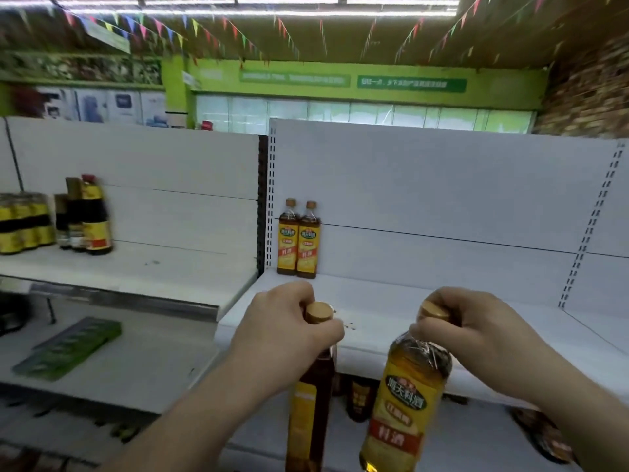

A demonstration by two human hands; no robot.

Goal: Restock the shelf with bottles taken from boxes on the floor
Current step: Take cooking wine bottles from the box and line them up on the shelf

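We hold one bottle in each hand, both just in front of the white shelf (442, 311). Our left hand (282, 321) has its fingers curled tight round the neck of the dark bottle (311, 400). Its gold cap (319, 312) pokes out just above the fingers. Our right hand (476, 332) pinches the top of the yellow-label bottle (405, 403), with the fingertips wrapped round the second cap (434, 310). Both bottles hang down below the shelf's front edge, and the yellow-label bottle tilts a bit. Two more bottles (298, 240) stand upright at the back left of the shelf, side by side and touching. Some darker bottles (90, 216) stand well off to the left of the shelf.
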